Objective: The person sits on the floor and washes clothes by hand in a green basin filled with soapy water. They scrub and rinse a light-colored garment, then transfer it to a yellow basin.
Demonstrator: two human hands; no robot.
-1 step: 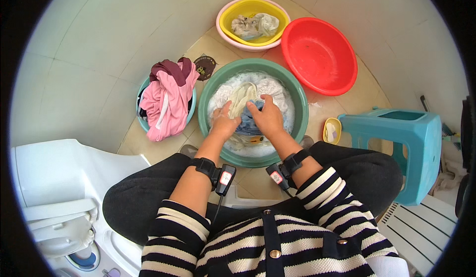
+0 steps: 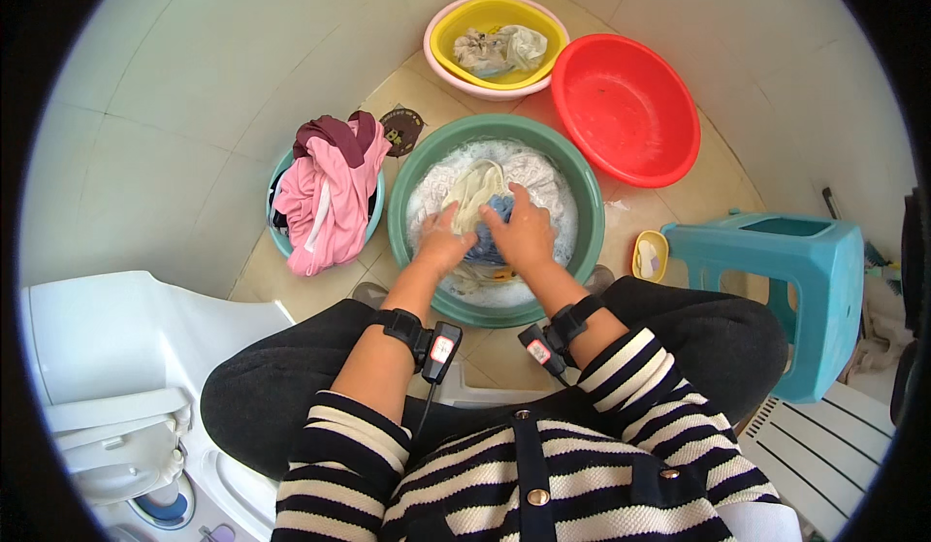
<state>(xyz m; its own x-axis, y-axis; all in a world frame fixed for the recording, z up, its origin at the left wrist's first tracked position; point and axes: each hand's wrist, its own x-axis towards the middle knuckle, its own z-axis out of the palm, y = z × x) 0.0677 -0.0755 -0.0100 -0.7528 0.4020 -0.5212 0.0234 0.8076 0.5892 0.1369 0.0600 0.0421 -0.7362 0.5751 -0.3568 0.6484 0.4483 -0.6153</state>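
Note:
In front of me stands a green basin (image 2: 593, 198) of sudsy water with wet laundry in it. My left hand (image 2: 444, 241) and my right hand (image 2: 525, 233) are both closed on a wet blue cloth (image 2: 488, 242), bunched between them over the suds. A pale yellow cloth (image 2: 475, 186) lies just beyond my fingers, its near folds touching the blue one. White lacy-looking fabric (image 2: 533, 174) spreads through the foam on the far right side. The fingertips are partly hidden in the cloth.
Left of the basin, a light blue tub (image 2: 379, 214) overflows with pink and maroon clothes (image 2: 335, 193). Behind are a yellow basin (image 2: 441, 33) holding wet cloths and a red basin (image 2: 630, 106). On the right stand a small yellow soap dish (image 2: 661, 269) and a teal stool (image 2: 815, 280).
My left hand has shifted slightly toward the right hand. The blue cloth between them looks more tightly bunched.

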